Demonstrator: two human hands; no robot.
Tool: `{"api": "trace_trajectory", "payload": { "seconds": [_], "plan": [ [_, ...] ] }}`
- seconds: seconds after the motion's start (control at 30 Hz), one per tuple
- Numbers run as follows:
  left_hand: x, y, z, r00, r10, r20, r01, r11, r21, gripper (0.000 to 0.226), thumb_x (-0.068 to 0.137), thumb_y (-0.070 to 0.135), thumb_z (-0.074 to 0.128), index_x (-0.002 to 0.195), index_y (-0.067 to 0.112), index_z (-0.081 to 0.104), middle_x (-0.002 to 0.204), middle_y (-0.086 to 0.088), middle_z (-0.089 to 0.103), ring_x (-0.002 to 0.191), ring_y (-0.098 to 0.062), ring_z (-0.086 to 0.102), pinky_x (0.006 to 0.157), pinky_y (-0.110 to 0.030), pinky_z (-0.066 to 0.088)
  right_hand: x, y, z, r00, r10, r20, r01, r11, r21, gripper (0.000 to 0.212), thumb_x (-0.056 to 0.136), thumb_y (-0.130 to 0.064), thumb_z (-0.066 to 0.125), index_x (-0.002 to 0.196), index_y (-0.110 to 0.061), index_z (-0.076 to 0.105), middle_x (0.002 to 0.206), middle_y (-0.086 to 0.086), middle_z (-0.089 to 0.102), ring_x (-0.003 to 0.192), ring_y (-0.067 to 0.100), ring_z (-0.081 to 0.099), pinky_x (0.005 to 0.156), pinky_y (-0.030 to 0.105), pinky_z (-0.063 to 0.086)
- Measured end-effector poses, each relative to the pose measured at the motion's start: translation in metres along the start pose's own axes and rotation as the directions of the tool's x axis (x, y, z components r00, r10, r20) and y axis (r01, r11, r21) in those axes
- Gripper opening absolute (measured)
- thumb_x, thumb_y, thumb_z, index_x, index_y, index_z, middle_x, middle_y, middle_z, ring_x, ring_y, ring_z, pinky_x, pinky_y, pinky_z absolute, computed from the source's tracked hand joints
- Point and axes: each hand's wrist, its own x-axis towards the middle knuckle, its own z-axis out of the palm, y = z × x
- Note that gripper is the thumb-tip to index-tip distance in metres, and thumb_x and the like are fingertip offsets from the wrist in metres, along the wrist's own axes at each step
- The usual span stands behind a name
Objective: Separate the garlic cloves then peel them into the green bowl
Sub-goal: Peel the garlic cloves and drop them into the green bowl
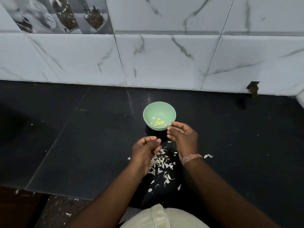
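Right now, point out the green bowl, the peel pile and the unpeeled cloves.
green bowl (148, 111): head view, bare inner wall.
peel pile (160, 163): head view, middle of heap.
unpeeled cloves (208, 156): head view, on one clove.

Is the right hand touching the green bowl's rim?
Cannot tell. In the head view, the right hand's fingers overlap the green bowl's near rim, hiding any contact or gap.

Head view — looking down, fairly near, facing the tiled wall (164, 60).

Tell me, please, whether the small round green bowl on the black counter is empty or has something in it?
Not empty, but far from full: the small round green bowl stands upright with a handful of pale peeled garlic cloves on its bottom.
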Motion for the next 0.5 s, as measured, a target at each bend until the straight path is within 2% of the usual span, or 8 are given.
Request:
{"api": "trace_trajectory", "payload": {
  "seconds": [0.1, 0.2, 0.3, 0.37, 0.43, 0.5],
  "plan": [
    [0.008, 0.003, 0.004, 0.998, -0.045, -0.037, 0.044, 0.999, -0.007, 0.012, 0.086, -0.011, 0.069, 0.095, -0.003, 0.067, 0.078, -0.012, 0.072, 0.068, -0.017, 0.07, 0.066, -0.024, 0.061, 0.02, -0.005, 0.011, 0.998, -0.036, -0.056, 0.034, 0.998, -0.051, 0.019, 0.085, 0.006, 0.076, 0.101, -0.002, 0.07, 0.09, 0.015, 0.077, 0.082, 0.022, 0.075, 0.07, 0.027, 0.062],
    [0.015, 0.005, 0.011, 0.993, -0.09, -0.072, 0.086, 0.995, -0.053, 0.006, 0.092, -0.01, 0.063, 0.092, -0.005, 0.066, 0.076, -0.015, 0.069, 0.064, -0.017, 0.069, 0.063, -0.025, 0.062, 0.032, -0.003, 0.021, 0.994, -0.069, -0.083, 0.055, 0.985, -0.161, 0.022, 0.082, 0.008, 0.077, 0.093, -0.005, 0.064, 0.084, 0.016, 0.074, 0.073, 0.025, 0.073, 0.066, 0.03, 0.063],
    [0.021, 0.005, 0.016, 0.987, -0.128, -0.094, 0.118, 0.988, -0.102, 0.01, 0.096, -0.009, 0.057, 0.095, -0.005, 0.065, 0.078, -0.016, 0.07, 0.066, -0.019, 0.07, 0.06, -0.025, 0.062, 0.041, 0.009, 0.029, 0.988, -0.107, -0.11, 0.066, 0.943, -0.326, 0.03, 0.076, 0.005, 0.08, 0.085, -0.016, 0.06, 0.081, 0.015, 0.072, 0.069, 0.029, 0.073, 0.073, 0.047, 0.064],
    [0.023, 0.008, 0.017, 0.984, -0.148, -0.102, 0.137, 0.984, -0.111, 0.014, 0.099, -0.009, 0.052, 0.098, -0.006, 0.066, 0.082, -0.017, 0.07, 0.071, -0.021, 0.07, 0.061, -0.026, 0.062, 0.046, 0.016, 0.031, 0.983, -0.125, -0.137, 0.064, 0.923, -0.381, 0.03, 0.074, 0.002, 0.079, 0.082, -0.021, 0.061, 0.077, 0.008, 0.071, 0.071, 0.028, 0.073, 0.075, 0.053, 0.062],
    [0.023, 0.012, 0.018, 0.982, -0.154, -0.105, 0.142, 0.983, -0.116, 0.02, 0.101, -0.01, 0.045, 0.101, -0.006, 0.065, 0.088, -0.019, 0.07, 0.078, -0.023, 0.069, 0.065, -0.027, 0.063, 0.049, 0.019, 0.032, 0.98, -0.124, -0.153, 0.056, 0.92, -0.387, 0.027, 0.077, 0.002, 0.077, 0.082, -0.019, 0.061, 0.079, 0.008, 0.071, 0.072, 0.027, 0.073, 0.075, 0.053, 0.062],
    [0.023, 0.015, 0.018, 0.98, -0.161, -0.118, 0.147, 0.981, -0.124, 0.026, 0.102, -0.013, 0.039, 0.106, -0.006, 0.063, 0.094, -0.019, 0.068, 0.084, -0.023, 0.068, 0.074, -0.029, 0.063, 0.047, 0.016, 0.032, 0.983, -0.103, -0.155, 0.043, 0.936, -0.35, 0.022, 0.082, 0.005, 0.073, 0.085, -0.013, 0.062, 0.086, 0.016, 0.072, 0.071, 0.027, 0.073, 0.072, 0.048, 0.064]
  ]
}}
